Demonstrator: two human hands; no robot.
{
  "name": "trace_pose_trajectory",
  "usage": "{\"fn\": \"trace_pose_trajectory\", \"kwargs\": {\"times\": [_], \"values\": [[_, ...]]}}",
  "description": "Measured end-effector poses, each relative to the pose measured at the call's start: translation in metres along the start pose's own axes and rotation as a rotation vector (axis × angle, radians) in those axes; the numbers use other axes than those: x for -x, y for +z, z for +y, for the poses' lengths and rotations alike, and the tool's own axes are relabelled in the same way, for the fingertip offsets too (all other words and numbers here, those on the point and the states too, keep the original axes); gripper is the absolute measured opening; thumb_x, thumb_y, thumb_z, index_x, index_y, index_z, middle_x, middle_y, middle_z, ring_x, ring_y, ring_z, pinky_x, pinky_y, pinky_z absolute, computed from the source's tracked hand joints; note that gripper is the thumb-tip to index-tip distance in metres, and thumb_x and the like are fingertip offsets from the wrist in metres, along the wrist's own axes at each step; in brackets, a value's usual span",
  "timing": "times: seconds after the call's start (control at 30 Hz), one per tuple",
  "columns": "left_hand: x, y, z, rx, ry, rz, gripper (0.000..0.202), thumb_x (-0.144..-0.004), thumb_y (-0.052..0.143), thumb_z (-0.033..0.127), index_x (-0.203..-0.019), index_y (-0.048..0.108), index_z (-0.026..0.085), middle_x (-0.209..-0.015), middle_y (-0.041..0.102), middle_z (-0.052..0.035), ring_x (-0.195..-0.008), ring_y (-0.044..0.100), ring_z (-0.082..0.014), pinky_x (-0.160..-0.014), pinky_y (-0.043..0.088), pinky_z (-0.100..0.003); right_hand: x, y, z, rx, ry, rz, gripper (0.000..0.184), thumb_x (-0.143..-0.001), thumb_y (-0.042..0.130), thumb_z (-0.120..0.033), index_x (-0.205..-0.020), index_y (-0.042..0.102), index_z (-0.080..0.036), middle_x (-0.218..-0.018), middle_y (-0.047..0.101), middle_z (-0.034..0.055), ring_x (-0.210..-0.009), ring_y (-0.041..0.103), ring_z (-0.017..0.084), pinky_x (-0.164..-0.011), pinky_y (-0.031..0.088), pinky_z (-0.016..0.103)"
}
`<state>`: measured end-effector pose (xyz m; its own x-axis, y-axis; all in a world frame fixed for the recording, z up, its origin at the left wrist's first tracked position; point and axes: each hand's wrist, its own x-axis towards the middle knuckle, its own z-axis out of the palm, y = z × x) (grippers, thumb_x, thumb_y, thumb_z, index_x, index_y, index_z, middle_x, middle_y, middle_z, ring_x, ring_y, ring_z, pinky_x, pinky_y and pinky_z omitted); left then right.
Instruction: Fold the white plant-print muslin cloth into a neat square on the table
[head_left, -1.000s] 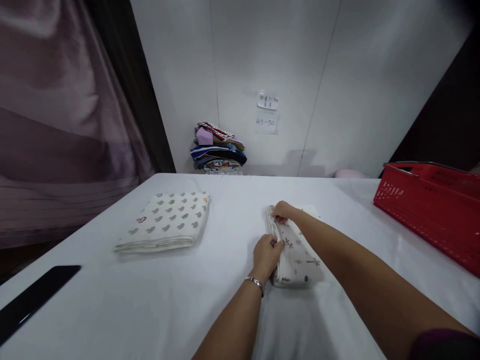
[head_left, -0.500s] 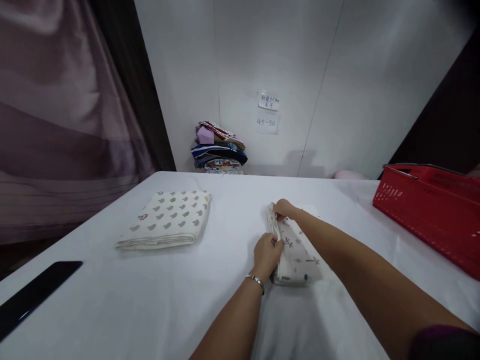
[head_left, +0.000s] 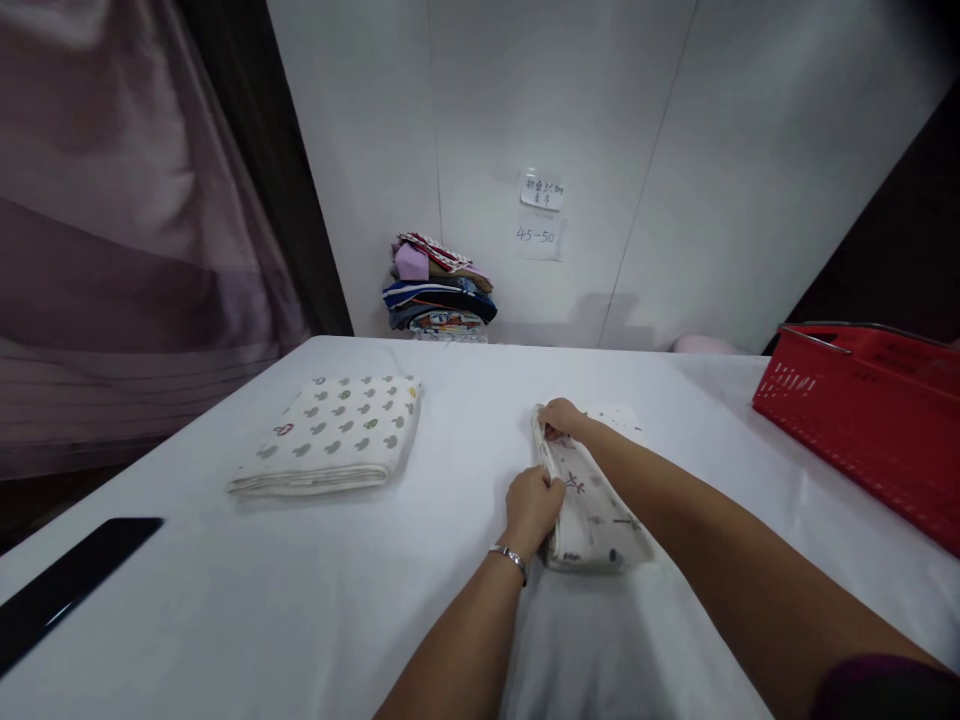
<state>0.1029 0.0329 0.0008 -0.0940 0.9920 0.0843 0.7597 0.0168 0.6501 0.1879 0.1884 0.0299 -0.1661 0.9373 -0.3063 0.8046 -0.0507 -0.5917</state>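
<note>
A folded white cloth (head_left: 592,515) with a sparse print of small plants lies on the table right of centre. My left hand (head_left: 533,503), with a metal band at the wrist, pinches the cloth's left edge about midway along. Farther up the same edge, my right hand (head_left: 559,417) has its fingers closed on the far left corner. The right forearm crosses over the cloth and hides part of its right side. To the left lies a second folded white cloth (head_left: 337,425) with a grey mushroom print, apart from both hands.
A white-covered table (head_left: 300,600) spans the view. At its right stands a red plastic basket (head_left: 862,430) with a metal handle. A dark flat object (head_left: 75,575) lies at the left edge. A stack of folded fabrics (head_left: 439,290) sits at the back wall, near paper notes (head_left: 540,215).
My hands stay on the cloth's left edge, the right one shifted very slightly left. The near right part of the cloth looks a little more spread out. The view has tilted slightly.
</note>
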Motion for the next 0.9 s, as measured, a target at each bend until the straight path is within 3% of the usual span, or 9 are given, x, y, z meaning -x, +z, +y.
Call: {"fn": "trace_pose_trajectory", "kwargs": {"times": [0.1, 0.23, 0.37, 0.5, 0.77, 0.9], "values": [[0.0, -0.002, 0.0, -0.034, -0.005, -0.043, 0.021, -0.078, 0.046, 0.027, -0.07, 0.063, 0.019, -0.074, 0.066, -0.0062, -0.071, 0.057, -0.0178, -0.063, 0.033, -0.027, 0.005, -0.001, 0.008, -0.018, -0.026, -0.001, 0.029, -0.089, 0.053, -0.029, -0.113, 0.055, -0.013, -0.109, 0.059, 0.0092, -0.091, 0.059, 0.018, -0.078, 0.05, 0.035], [0.0, -0.002, 0.001, -0.061, -0.005, -0.071, 0.022, -0.078, 0.046, 0.027, -0.072, 0.065, 0.018, -0.075, 0.066, -0.0068, -0.071, 0.058, -0.0178, -0.062, 0.033, -0.027, 0.011, -0.002, 0.015, 0.039, -0.135, 0.111, 0.022, -0.085, 0.048, -0.01, -0.099, 0.064, -0.012, -0.084, 0.067, 0.0074, -0.077, 0.063, 0.016, -0.068, 0.048, 0.024], [0.001, -0.002, 0.001, -0.121, -0.007, -0.079, 0.025, -0.081, 0.044, 0.029, -0.074, 0.064, 0.018, -0.079, 0.067, -0.006, -0.074, 0.059, -0.0169, -0.061, 0.033, -0.026, 0.016, 0.006, 0.018, 0.173, -0.267, 0.267, 0.022, -0.081, 0.049, -0.012, -0.089, 0.069, -0.017, -0.099, 0.066, 0.0073, -0.098, 0.056, 0.021, -0.082, 0.04, 0.026], [0.001, -0.002, 0.001, -0.18, -0.02, -0.108, 0.026, -0.082, 0.042, 0.031, -0.077, 0.065, 0.019, -0.08, 0.068, -0.0047, -0.073, 0.059, -0.0159, -0.06, 0.033, -0.026, 0.018, 0.017, 0.022, 0.275, -0.335, 0.381, 0.027, -0.087, 0.041, -0.017, -0.1, 0.064, -0.016, -0.108, 0.06, 0.0104, -0.105, 0.049, 0.02, -0.091, 0.032, 0.029], [0.001, 0.0, -0.001, -0.177, -0.006, -0.092, 0.027, -0.082, 0.042, 0.031, -0.075, 0.065, 0.019, -0.079, 0.068, -0.0039, -0.071, 0.058, -0.015, -0.06, 0.032, -0.025, 0.002, 0.007, 0.027, 0.383, -0.36, 0.369, 0.029, -0.087, 0.042, -0.017, -0.11, 0.059, -0.02, -0.106, 0.06, 0.0067, -0.098, 0.052, 0.018, -0.079, 0.035, 0.024], [0.001, -0.001, 0.0, -0.162, -0.011, -0.084, 0.026, -0.082, 0.042, 0.031, -0.072, 0.064, 0.02, -0.077, 0.068, -0.0028, -0.069, 0.057, -0.0143, -0.059, 0.03, -0.025, 0.0, 0.003, 0.025, 0.422, -0.351, 0.356, 0.029, -0.089, 0.039, -0.023, -0.106, 0.063, -0.023, -0.101, 0.061, 0.006, -0.092, 0.055, 0.018, -0.071, 0.036, 0.025]]}}
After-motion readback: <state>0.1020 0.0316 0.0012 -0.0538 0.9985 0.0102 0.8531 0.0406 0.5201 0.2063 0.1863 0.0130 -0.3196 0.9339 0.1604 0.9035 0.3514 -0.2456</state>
